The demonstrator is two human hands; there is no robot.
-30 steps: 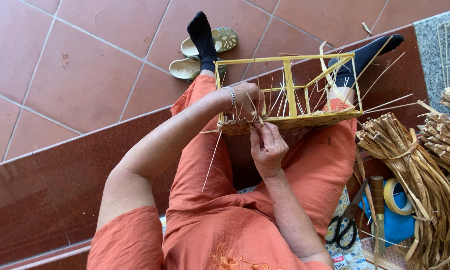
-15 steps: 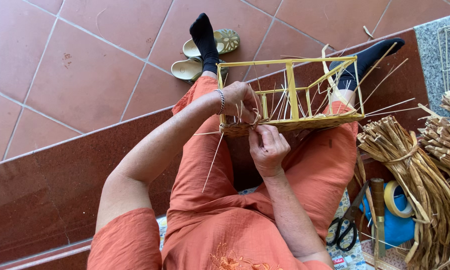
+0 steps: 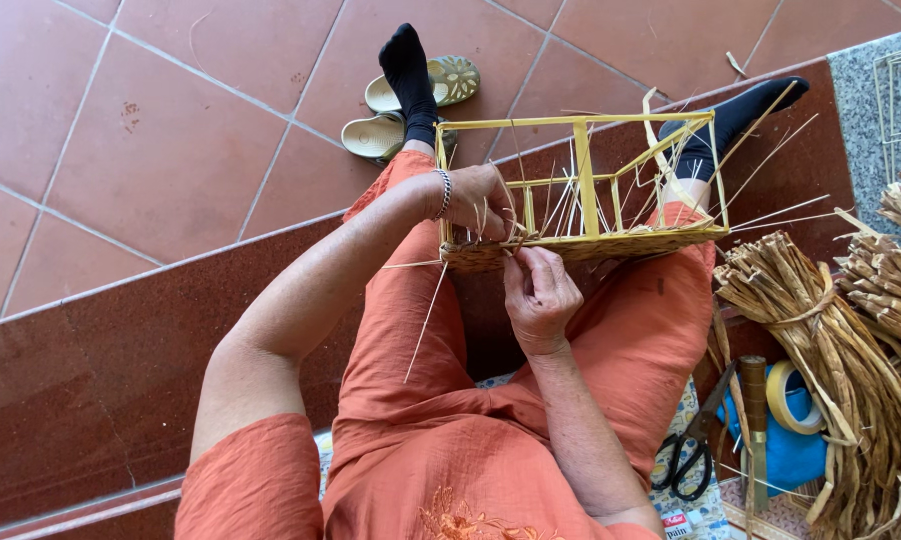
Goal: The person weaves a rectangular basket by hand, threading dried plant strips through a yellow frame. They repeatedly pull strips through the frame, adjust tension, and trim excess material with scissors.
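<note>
Basket frame (image 3: 580,190) of yellow strips rests on the person's lap, over the orange trousers (image 3: 630,340), its woven base (image 3: 570,245) facing the body. Left hand (image 3: 480,200) is closed around the near-left corner of the frame, steadying it; right hand (image 3: 538,290) sits just under the base rim, fingers pinched narrow on a thin straw strand (image 3: 425,318) (exact grip partly hidden).

Risks, as judged: the loose upright strands could snap or slip out of the weave if pulled hard; the frame could tip off the knees if the left hand loosens.

Contents: frame holds only loose straw ends. Bundled straw (image 3: 830,340), scissors (image 3: 692,450) and tape roll (image 3: 790,395) lie beside the right knee.
</note>
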